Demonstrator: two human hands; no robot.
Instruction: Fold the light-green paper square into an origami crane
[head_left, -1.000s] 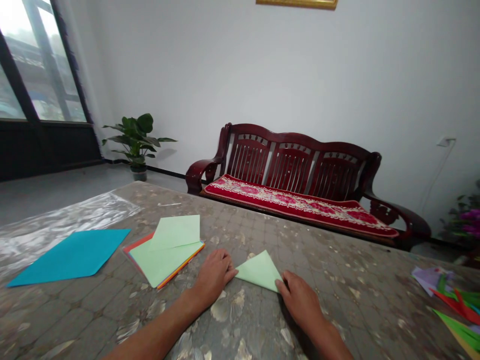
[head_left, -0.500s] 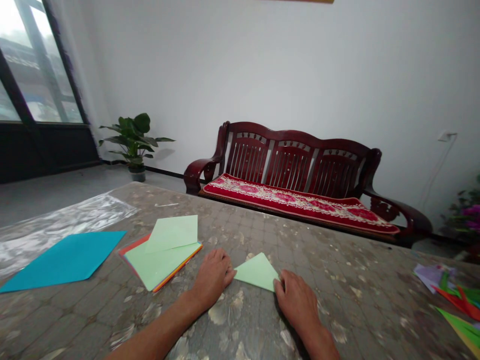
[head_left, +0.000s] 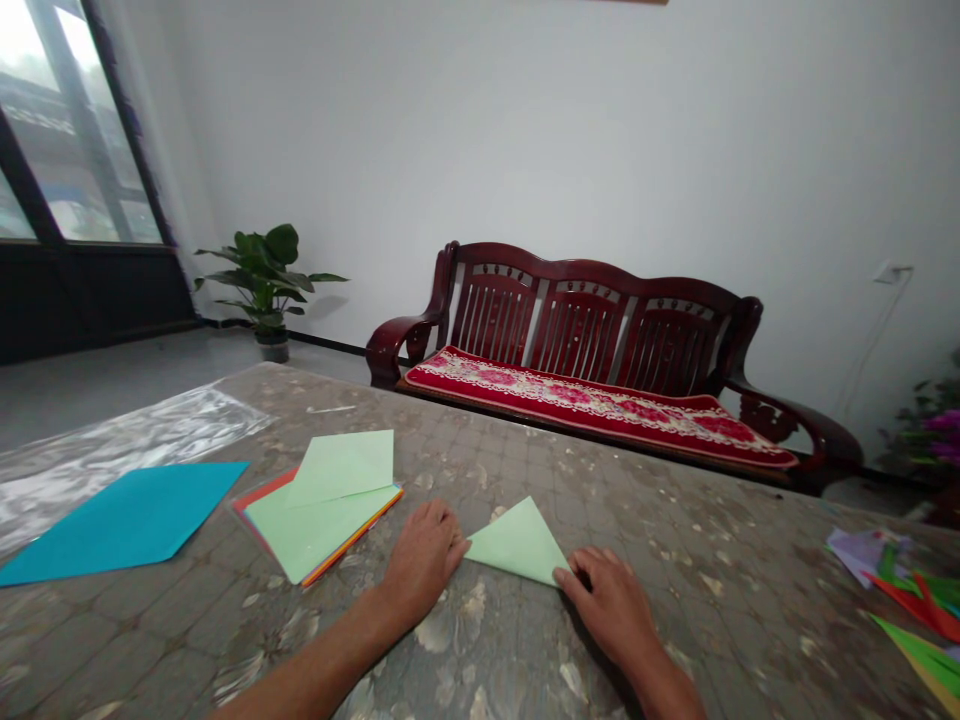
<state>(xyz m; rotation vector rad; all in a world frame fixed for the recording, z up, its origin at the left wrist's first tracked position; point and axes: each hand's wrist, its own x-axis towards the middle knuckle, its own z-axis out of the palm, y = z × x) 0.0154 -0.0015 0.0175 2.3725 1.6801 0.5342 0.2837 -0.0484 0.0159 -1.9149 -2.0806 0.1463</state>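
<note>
A light green paper folded into a triangle point(head_left: 517, 543) lies flat on the patterned table point(head_left: 675, 560) in front of me. My left hand point(head_left: 424, 560) rests knuckles up with its curled fingertips pressing the triangle's left corner. At the lower right corner my right hand point(head_left: 611, 605) has its fingers bent onto the paper's edge. Both hands hold the paper down against the table.
A stack of coloured sheets point(head_left: 322, 500) topped with light green lies to the left, a blue sheet point(head_left: 120, 520) and clear plastic wrap point(head_left: 127, 440) beyond it. Folded coloured papers point(head_left: 907, 610) sit at the right edge. A dark wooden bench point(head_left: 600, 360) stands behind the table.
My right hand has slid slightly right and down along the triangle's lower edge. The left hand has stayed on the left corner. The view has shifted a little.
</note>
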